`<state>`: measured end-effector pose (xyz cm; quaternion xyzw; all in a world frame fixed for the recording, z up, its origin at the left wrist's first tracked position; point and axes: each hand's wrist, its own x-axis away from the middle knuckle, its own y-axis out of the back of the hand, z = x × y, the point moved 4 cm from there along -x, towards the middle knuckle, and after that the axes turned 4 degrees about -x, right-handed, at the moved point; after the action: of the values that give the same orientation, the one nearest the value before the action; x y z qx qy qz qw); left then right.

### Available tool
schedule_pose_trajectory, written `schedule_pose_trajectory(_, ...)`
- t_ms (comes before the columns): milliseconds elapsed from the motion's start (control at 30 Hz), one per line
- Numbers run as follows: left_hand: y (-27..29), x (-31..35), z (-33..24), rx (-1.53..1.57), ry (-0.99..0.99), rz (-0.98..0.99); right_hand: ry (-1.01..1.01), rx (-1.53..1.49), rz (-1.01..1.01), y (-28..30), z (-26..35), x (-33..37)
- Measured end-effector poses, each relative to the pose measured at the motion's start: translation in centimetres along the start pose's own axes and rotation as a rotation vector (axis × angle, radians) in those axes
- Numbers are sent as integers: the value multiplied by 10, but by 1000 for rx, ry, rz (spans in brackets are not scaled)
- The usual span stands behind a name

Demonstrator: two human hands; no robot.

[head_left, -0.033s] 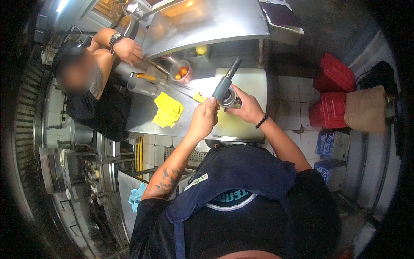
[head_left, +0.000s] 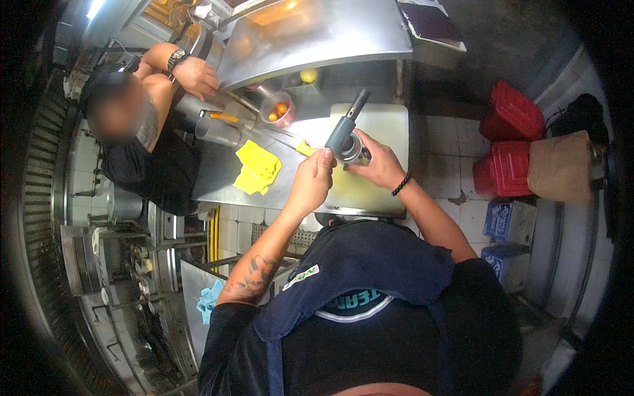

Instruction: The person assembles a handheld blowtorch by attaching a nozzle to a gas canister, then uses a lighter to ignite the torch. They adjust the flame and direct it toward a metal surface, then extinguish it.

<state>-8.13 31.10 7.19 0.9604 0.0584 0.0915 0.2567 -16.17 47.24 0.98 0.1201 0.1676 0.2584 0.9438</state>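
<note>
A kitchen blowtorch (head_left: 340, 135) with a grey-green body and dark metal nozzle is held over the white cutting board (head_left: 370, 191). Its nozzle points away from me, up and to the right. My right hand (head_left: 380, 162) is wrapped round the gas canister (head_left: 353, 153) below the torch head. My left hand (head_left: 313, 177) is closed at the torch's rear end, thumb pressed against it; its other fingers are partly hidden. No flame shows at the nozzle. A yellow cloth (head_left: 257, 167) lies on the steel counter left of my left hand, and a smaller yellow piece (head_left: 305, 148) lies beyond it.
A tub of orange-red fruit (head_left: 277, 111) and clear containers (head_left: 218, 129) stand at the back left. Another person's hand (head_left: 197, 78) rests near the raised steel shelf (head_left: 317, 39). Red bins (head_left: 505, 168) and blue crates (head_left: 498, 219) stand on the right.
</note>
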Motion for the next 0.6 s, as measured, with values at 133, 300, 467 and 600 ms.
schedule_pose_trajectory(133,6,4,-23,-412,-228,-137,-50,-21,32,2,6,-1)
schedule_pose_trajectory(300,16,11,-48,-640,-277,-150,-32,6,10,1,0,-5)
schedule_pose_trajectory(467,8,1,-32,-640,-324,-191,-5,-3,-19,-1,-1,-3)
schedule_pose_trajectory(600,2,0,-19,-372,-287,-212,-17,-14,-13,0,3,-3)
